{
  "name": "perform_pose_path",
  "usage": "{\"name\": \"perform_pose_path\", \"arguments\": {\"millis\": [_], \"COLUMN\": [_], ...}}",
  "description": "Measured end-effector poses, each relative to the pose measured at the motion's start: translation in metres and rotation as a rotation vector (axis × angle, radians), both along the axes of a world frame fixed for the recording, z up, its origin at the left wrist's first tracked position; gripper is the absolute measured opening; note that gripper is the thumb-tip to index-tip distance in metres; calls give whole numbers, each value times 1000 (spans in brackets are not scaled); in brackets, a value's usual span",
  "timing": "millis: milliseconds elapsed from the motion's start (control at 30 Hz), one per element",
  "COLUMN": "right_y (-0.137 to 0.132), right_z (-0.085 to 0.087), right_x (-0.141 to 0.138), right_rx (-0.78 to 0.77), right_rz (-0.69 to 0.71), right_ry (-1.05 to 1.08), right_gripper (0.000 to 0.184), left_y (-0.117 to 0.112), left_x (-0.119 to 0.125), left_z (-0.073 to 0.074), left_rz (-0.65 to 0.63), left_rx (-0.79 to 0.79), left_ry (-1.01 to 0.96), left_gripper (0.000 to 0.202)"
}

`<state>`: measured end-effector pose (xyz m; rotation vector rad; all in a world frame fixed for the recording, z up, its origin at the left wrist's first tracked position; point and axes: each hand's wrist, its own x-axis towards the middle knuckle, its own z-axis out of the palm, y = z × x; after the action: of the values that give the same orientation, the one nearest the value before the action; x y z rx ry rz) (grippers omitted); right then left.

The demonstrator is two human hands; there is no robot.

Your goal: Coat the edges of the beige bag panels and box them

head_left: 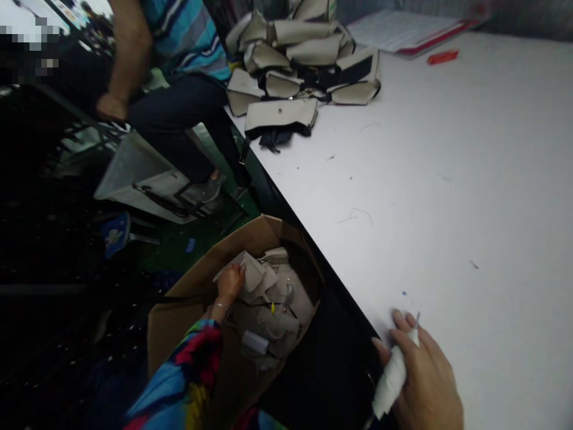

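My left hand [230,282] reaches down into a cardboard box [192,286], its fingers closed on the edge of a beige bag [254,273]. Under and beside that bag lie more beige bags [282,322], with metal fittings and a small yellow piece among them. At the lower right, my right hand [423,370] rests at the table's edge. Its fingers are wrapped round a thin pointed tool [391,382], whose handle is bound in white; the slim tip sticks out past the fingers. Exactly what kind of tool it is cannot be made out.
A pile of beige and black bags [290,65] lies at the far end of the white table [447,179]. Beyond are a red object [442,57] and papers [403,33]. A seated person [183,48] is at the left, near a grey bin [129,161] and a blue stool [116,233].
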<state>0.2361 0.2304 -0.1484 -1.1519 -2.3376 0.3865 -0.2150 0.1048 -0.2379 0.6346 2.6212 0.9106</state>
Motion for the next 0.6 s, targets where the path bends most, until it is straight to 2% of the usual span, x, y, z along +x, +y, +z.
{"name": "perform_pose_path", "arguments": {"millis": [133,233,333,433,500,600], "right_y": [0,1,-5,-24,-42,-64], "right_z": [-2,-3,3,23,45,83], "right_x": [-5,-5,-3,3,8,20], "right_rx": [85,142,154,28,-113,-183], "right_rz": [-13,3,-5,-64,-108,-128], "right_ry": [100,177,317,510,627,789], "right_gripper": [41,37,35,34,32,26], "left_y": [-20,-38,-57,-69,-69,-65], "left_x": [14,37,60,79,93,120], "left_z": [55,100,149,199,230,267], "left_rz": [-67,-141,-203,-275,-330,-325], "left_rx": [100,231,366,532,743,992], "left_ry": [269,438,581,681,700,564], "left_gripper": [33,34,37,40,40,37]}}
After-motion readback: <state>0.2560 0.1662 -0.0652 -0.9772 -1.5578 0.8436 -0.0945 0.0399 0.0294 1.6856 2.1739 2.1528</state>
